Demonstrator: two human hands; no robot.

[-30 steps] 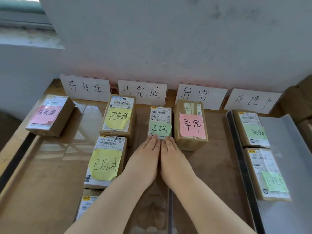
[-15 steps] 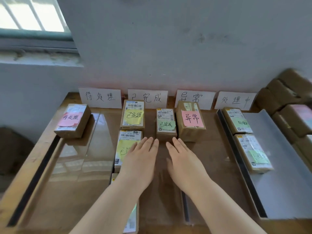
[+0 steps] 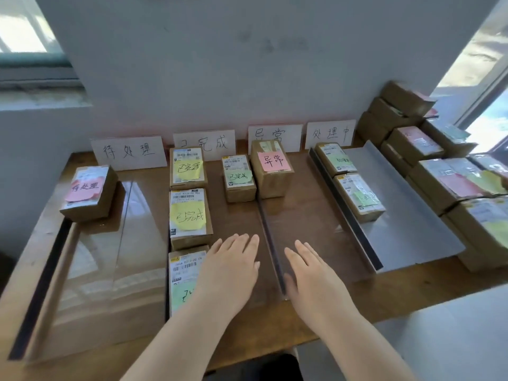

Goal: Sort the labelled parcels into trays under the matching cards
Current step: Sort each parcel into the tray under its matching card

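Four white cards stand against the wall: 待处理 (image 3: 129, 152), 已完成 (image 3: 204, 144), 异常 (image 3: 275, 134), 处理中 (image 3: 330, 133). Below them lie clear trays on the wooden table. A pink-noted parcel (image 3: 88, 192) sits under the first card. Several parcels with yellow or green notes (image 3: 188, 215) (image 3: 238, 177) lie under the second. A tall parcel with a pink note (image 3: 272, 167) stands under the third. Two green-noted parcels (image 3: 358, 196) lie in the right tray (image 3: 406, 215). My left hand (image 3: 229, 268) and my right hand (image 3: 313, 276) hover flat and empty over the tray fronts.
A pile of labelled cardboard parcels (image 3: 439, 171) is stacked at the table's right end, up to a window. A black strip (image 3: 343, 207) edges the right tray. The wall stands close behind the cards. A pale surface (image 3: 439, 339) lies at the lower right.
Both hands have pulled back from the small green-noted parcel toward me and spread apart. The view has widened and swung right, showing the parcel pile.
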